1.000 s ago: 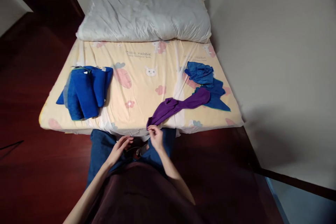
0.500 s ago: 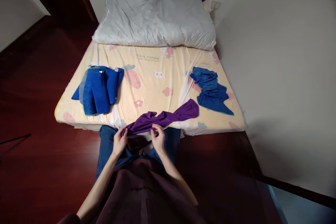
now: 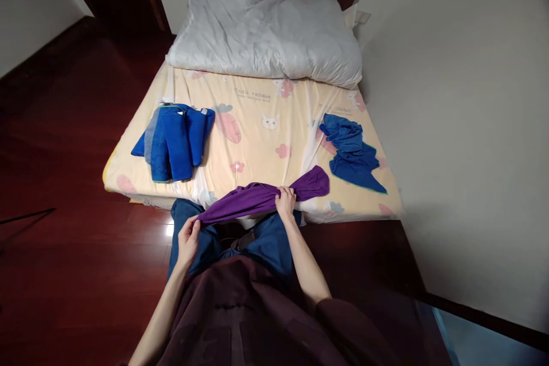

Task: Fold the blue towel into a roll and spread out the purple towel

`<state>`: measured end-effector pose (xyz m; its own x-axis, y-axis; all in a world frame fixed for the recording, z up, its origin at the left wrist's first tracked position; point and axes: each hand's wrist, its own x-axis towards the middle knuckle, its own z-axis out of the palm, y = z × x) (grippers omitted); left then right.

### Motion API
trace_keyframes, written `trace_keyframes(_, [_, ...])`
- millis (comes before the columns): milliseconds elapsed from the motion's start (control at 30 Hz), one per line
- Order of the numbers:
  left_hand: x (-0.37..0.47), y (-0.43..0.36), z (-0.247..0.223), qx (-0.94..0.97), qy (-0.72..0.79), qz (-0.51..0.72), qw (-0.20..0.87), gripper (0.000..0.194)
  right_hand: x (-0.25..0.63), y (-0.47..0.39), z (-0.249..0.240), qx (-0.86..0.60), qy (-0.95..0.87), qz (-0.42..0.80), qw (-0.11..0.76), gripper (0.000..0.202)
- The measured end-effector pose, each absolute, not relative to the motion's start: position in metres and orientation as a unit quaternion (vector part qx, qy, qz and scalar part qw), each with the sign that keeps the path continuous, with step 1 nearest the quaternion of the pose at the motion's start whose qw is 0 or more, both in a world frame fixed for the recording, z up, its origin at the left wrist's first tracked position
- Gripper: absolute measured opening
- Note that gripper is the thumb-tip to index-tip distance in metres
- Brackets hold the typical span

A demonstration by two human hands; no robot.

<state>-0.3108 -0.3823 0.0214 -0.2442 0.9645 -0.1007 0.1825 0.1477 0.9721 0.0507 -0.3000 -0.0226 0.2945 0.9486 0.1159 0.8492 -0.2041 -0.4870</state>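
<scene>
A long purple cloth (image 3: 244, 201) stretches across the near edge of the bed, its bunched right end lying on the sheet. My left hand (image 3: 189, 238) pinches its left end above my left thigh. Farther right along the cloth, my right hand (image 3: 286, 202) is closed on its near edge, fingers curled over the fabric. Several rolled blue cloths (image 3: 178, 143) lie side by side at the left of the bed. Crumpled blue cloths (image 3: 354, 151) are heaped loosely at the right, just beyond the purple cloth's end.
The bed (image 3: 253, 148) has a patterned yellow sheet. A thick grey-white quilt (image 3: 266, 34) is folded at its far end. A wall (image 3: 463, 126) rises along the right side, and a thin dark rod (image 3: 28, 216) shows over the floor at the left.
My right hand has slid right along the purple cloth and now grips it nearer the bunched end. My left hand has shifted slightly, and the cloth is pulled straighter. The view has moved a little.
</scene>
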Motion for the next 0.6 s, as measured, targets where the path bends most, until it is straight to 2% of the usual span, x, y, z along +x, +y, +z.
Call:
trace_keyframes(167, [-0.333, -0.398, 0.0, 0.492, 0.648, 0.365, 0.453, 0.054, 0.055, -0.313, 0.0, -0.745, -0.579, 0.1, 0.315, 0.03])
trace_keyframes(300, [-0.323, -0.401, 0.013, 0.603, 0.637, 0.326, 0.352, 0.045, 0.029, -0.34, 0.039, -0.672, -0.627, 0.112, 0.378, 0.027])
trace_keyframes(367, [-0.308, -0.397, 0.031, 0.664, 0.584, 0.343, 0.317, 0.044, 0.006, -0.357, 0.062, -0.629, -0.667, 0.123, 0.381, 0.025])
trace_keyframes(500, [-0.273, -0.382, 0.069, 0.755, 0.437, 0.35, 0.341, 0.049, -0.039, -0.387, 0.102, -0.559, -0.737, 0.126, 0.359, 0.02])
trace_keyframes(600, [-0.257, -0.374, 0.084, 0.79, 0.358, 0.361, 0.341, 0.038, -0.061, -0.403, 0.125, -0.526, -0.769, 0.143, 0.335, 0.02])
